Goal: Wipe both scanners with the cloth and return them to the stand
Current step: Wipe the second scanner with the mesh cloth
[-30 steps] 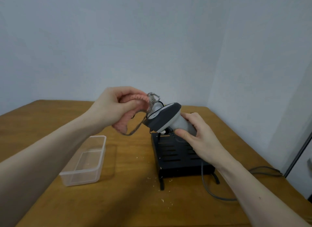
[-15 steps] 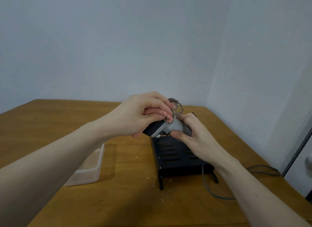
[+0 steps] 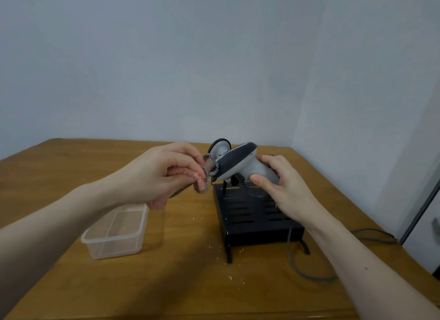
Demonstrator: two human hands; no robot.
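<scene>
While the right hand (image 3: 283, 188) grips the scanner (image 3: 240, 161) above the stand (image 3: 252, 214), the left hand (image 3: 162, 176) pinches the pink cloth (image 3: 201, 176) against its head.

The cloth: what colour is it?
Pink cloth, with a black-and-white speckled loop; head view.

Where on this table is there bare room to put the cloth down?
Bare wood lies between the plastic tub and the black stand, though crumbs dot it, and along the table's left rear. By the stand's right, a cable crowds it.
</scene>
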